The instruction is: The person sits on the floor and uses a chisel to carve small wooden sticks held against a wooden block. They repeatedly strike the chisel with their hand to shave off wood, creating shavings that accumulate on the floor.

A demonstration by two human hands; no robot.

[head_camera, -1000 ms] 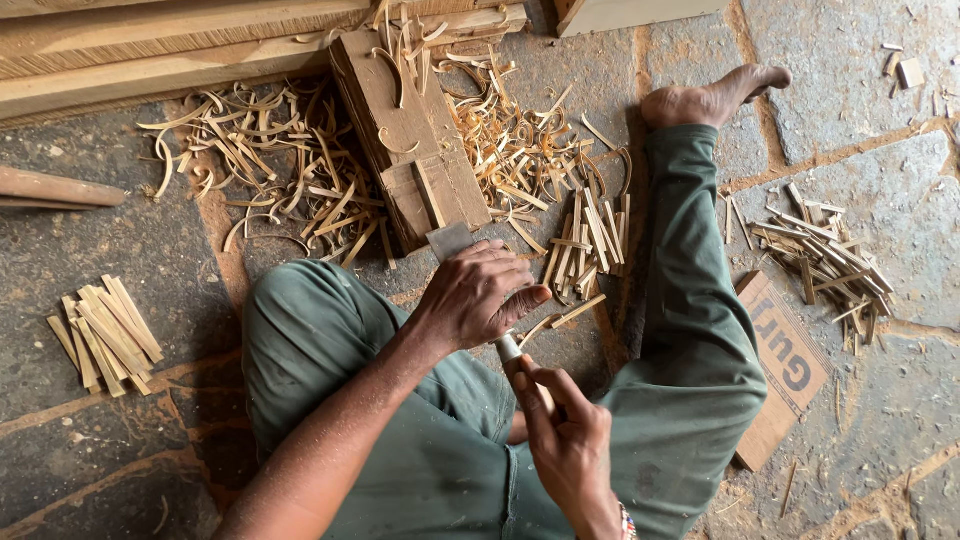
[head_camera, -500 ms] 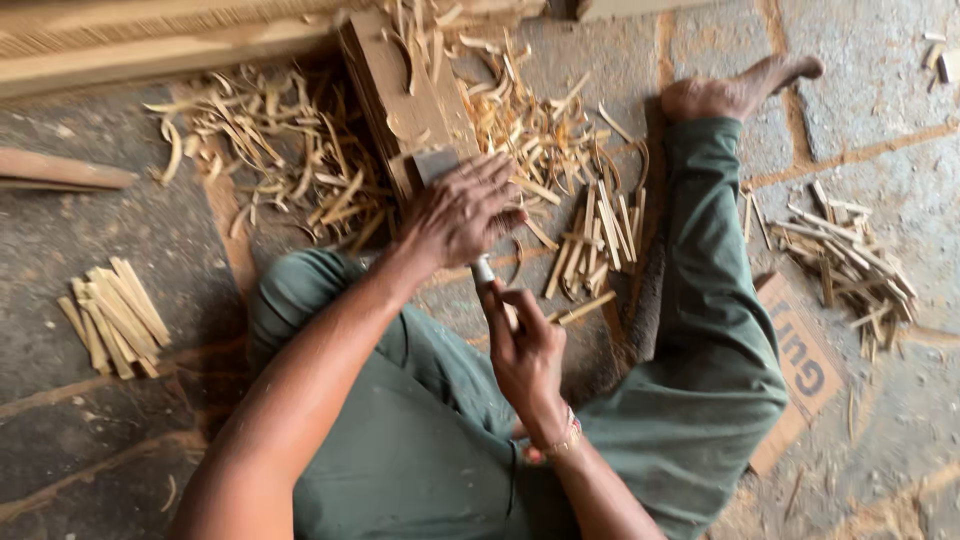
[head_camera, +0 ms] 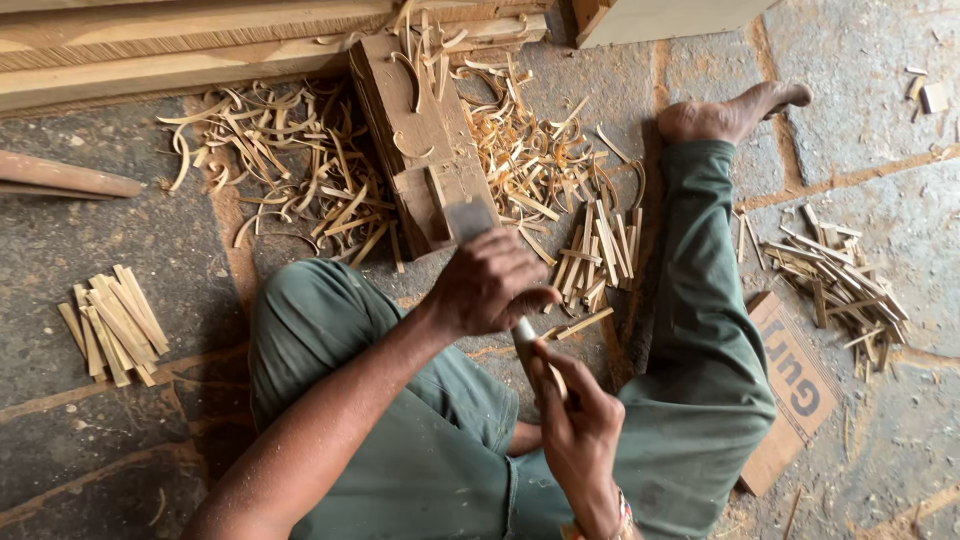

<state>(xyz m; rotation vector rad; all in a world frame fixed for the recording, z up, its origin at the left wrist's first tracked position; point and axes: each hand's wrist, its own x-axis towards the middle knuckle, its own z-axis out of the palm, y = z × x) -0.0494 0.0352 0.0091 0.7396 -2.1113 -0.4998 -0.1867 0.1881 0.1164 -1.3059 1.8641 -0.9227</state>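
I sit on a stone floor with my legs in green trousers folded. My left hand is shut on a flat metal blade, whose wide end sticks up over the near end of a wooden block. Just below it, my right hand pinches a thin pale wooden stick that runs up under the left hand. The two hands almost touch above my lap. A loose stick lies right beside them.
Curled shavings and cut sticks surround the block. A neat bundle of sticks lies at left, a scattered pile at right by a cardboard piece. Planks line the far edge. My bare foot rests beyond.
Half a second ago both hands were stretched up over the block's near end; they have since drawn back toward my lap, about where they were a second ago.
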